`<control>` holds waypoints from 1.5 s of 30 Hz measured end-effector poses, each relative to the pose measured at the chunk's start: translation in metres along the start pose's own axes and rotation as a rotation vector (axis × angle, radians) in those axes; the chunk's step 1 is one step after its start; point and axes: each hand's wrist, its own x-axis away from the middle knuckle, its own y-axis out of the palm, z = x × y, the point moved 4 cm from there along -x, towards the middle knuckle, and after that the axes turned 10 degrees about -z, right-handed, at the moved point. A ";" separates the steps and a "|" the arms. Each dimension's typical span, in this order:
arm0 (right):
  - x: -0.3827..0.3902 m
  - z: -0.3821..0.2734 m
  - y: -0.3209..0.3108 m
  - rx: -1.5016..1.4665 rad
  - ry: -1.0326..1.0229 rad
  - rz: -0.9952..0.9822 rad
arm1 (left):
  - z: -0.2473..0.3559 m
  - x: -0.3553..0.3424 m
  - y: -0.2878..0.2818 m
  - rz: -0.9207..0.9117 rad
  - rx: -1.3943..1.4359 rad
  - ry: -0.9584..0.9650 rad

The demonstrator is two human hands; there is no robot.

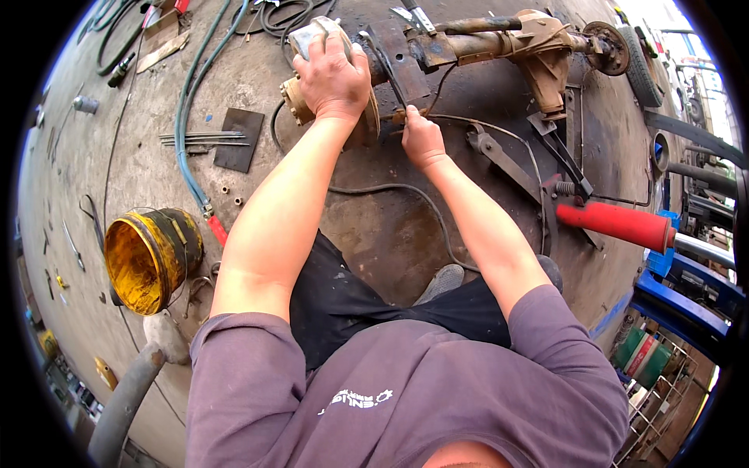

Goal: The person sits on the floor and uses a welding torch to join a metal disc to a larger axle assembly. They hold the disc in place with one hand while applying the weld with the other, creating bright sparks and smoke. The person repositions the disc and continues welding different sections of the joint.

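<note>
A rusty axle assembly [499, 43] lies across the concrete floor at the top of the view. My left hand [334, 78] rests flat on top of its round hub end [316, 35], gripping it. My right hand [421, 139] sits just to the right, under the backing plate, with its fingers pinched on a thin metal line [484, 125] that curves away to the right. A dark flat bracket [394, 51] stands between the two hands.
A yellow bucket [148, 257] lies on its side at the left. A blue hose [187, 117], thin rods [203, 139] and a dark steel plate [239, 139] lie beyond it. A red-handled jack [616, 225] and blue frame [686, 300] are at the right.
</note>
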 end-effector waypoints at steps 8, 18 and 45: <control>-0.003 0.001 -0.029 -0.022 0.033 0.039 | -0.005 -0.001 0.002 0.021 -0.014 0.002; -0.058 -0.050 -0.120 0.236 0.038 -0.403 | -0.002 0.000 0.004 0.146 -0.023 0.080; -0.033 0.046 -0.079 -0.221 0.294 -0.109 | 0.010 0.000 0.001 -0.055 -0.076 0.014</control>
